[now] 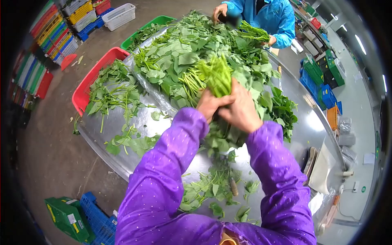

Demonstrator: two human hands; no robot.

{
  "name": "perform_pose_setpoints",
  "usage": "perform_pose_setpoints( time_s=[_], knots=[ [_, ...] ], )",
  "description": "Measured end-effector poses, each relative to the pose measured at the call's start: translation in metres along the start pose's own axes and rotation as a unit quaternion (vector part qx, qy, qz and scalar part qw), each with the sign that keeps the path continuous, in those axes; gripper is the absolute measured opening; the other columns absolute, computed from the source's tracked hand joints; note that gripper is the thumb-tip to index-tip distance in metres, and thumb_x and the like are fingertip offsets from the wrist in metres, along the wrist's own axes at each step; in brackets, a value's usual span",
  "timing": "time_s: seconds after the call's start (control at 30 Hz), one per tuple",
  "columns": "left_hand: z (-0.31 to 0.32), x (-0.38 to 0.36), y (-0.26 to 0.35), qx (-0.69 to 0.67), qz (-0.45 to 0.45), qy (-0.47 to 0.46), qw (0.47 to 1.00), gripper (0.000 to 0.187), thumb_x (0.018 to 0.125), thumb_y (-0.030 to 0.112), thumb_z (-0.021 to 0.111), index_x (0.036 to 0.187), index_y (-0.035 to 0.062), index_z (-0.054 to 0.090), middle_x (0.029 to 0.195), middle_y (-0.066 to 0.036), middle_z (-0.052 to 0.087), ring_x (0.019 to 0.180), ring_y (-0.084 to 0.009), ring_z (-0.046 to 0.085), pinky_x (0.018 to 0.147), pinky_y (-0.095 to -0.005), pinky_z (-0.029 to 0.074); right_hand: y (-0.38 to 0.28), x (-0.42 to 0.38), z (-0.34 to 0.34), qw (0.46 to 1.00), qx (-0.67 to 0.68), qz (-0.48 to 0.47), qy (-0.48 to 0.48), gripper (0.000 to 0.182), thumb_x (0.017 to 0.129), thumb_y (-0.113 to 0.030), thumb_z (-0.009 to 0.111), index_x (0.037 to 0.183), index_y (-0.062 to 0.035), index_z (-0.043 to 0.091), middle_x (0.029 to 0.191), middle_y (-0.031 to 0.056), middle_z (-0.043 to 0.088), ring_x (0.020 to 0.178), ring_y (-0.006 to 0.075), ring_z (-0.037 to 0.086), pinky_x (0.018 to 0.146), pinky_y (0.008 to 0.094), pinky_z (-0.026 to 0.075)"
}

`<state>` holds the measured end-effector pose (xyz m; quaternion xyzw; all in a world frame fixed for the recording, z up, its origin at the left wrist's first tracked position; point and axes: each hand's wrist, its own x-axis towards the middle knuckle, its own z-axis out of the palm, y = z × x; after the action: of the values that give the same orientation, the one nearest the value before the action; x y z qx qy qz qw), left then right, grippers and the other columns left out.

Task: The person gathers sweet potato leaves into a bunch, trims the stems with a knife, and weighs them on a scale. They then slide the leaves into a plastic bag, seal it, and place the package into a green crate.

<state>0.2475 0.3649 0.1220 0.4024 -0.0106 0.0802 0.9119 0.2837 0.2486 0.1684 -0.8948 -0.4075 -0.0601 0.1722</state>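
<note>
My left hand (212,104) and my right hand (241,107) are both closed around one bunch of leafy green stems (218,75), held over the table. Its cut, pale green stem ends point away from me, and its leaves hang down toward me below my hands. The stems are slightly blurred. Just beyond lies a big heap of leafy greens (179,53). Loose stems and leaves (200,190) are scattered nearer my body, with a wooden handle (233,186) lying among them.
The metal table (102,136) has a red crate (92,79) at its left edge and a green crate (157,20) behind. Across from me, a person in a blue jacket (269,16) holds another bunch (253,32). Stacked crates (57,36) stand at left; a green crate (69,218) sits lower left.
</note>
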Motion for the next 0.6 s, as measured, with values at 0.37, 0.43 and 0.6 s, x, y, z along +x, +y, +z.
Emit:
perform_pose_setpoints(
  time_s=[0.37, 0.43, 0.6],
  knots=[
    [-0.086, -0.083, -0.032, -0.225, -0.099, -0.061, 0.967, 0.073, 0.06, 0.03, 0.067, 0.12, 0.0002, 0.041, 0.104, -0.014, 0.055, 0.099, -0.0295, 0.056, 0.096, -0.0467, 0.039, 0.006, 0.017, -0.039, 0.97, 0.241, 0.02, -0.025, 0.035, 0.08, -0.025, 0.061, 0.098, 0.0055, 0.058, 0.079, 0.0188, 0.064, 0.071, 0.0208, 0.063, 0.064, 0.0321, 0.048],
    [-0.117, -0.069, -0.053, -0.196, -0.015, -0.122, 0.973, 0.069, 0.059, 0.036, 0.069, 0.113, 0.0027, 0.041, 0.093, -0.01, 0.053, 0.09, -0.0267, 0.056, 0.094, -0.0482, 0.04, 0.02, 0.038, 0.005, 0.962, 0.246, 0.046, -0.108, 0.042, 0.079, -0.03, 0.062, 0.101, 0.0056, 0.057, 0.09, 0.0197, 0.063, 0.082, 0.0284, 0.062, 0.073, 0.0354, 0.048],
    [-0.149, -0.073, -0.054, -0.202, 0.008, -0.218, 0.955, 0.077, 0.051, 0.031, 0.069, 0.114, -0.0027, 0.042, 0.096, -0.016, 0.053, 0.092, -0.0299, 0.056, 0.089, -0.0448, 0.043, -0.024, 0.047, 0.092, 0.989, 0.012, 0.005, -0.145, 0.066, 0.06, -0.04, 0.073, 0.105, 0.001, 0.047, 0.102, 0.0207, 0.053, 0.096, 0.0356, 0.054, 0.082, 0.0443, 0.042]
  ],
)
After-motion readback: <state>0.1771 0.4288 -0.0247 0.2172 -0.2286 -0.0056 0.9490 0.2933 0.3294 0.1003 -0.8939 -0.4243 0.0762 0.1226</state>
